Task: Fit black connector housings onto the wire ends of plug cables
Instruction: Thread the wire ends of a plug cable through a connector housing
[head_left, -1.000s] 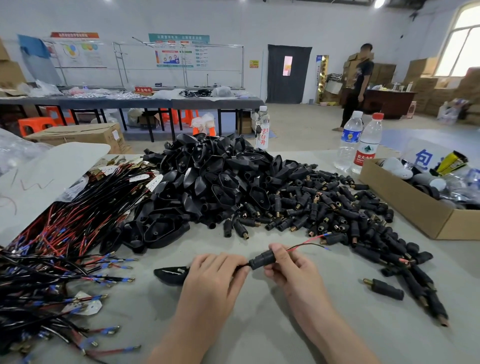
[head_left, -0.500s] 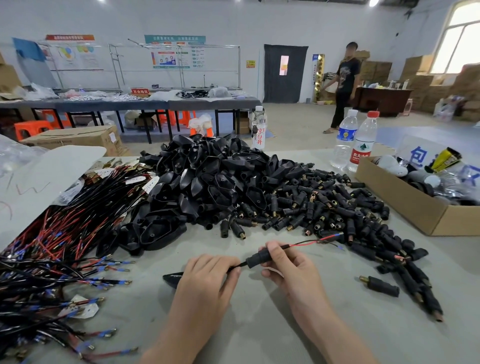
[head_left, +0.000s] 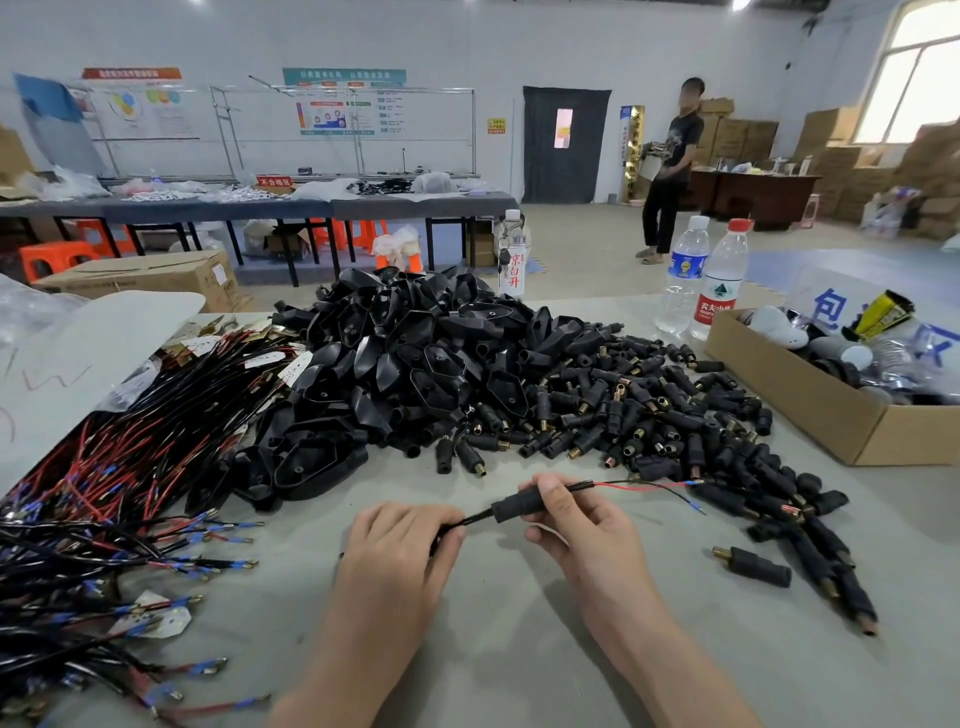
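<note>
Gripping a black cable just above the near part of the bench, the left hand lies palm down with its fingers curled over the cable. Beside it, the right hand pinches a black connector housing between thumb and fingers. The housing is threaded on the same cable, between the two hands. Beyond the right hand's fingers, thin red and black wire ends poke out toward the right edge, and one is tipped in blue.

A single housing lies by itself nearer the right edge. Along the left edge sprawls a tangle of cables, black and red, many with blue-sleeved tips.

Farther back, a heap of larger black plug shells fills the middle of the bench. A spread of loose housings with brass ends trails from it toward the right edge. A cardboard box holding mixed items sits at the right edge, and two water bottles stand at the far edge beside it.

Beyond the bench, a person stands on the floor.
</note>
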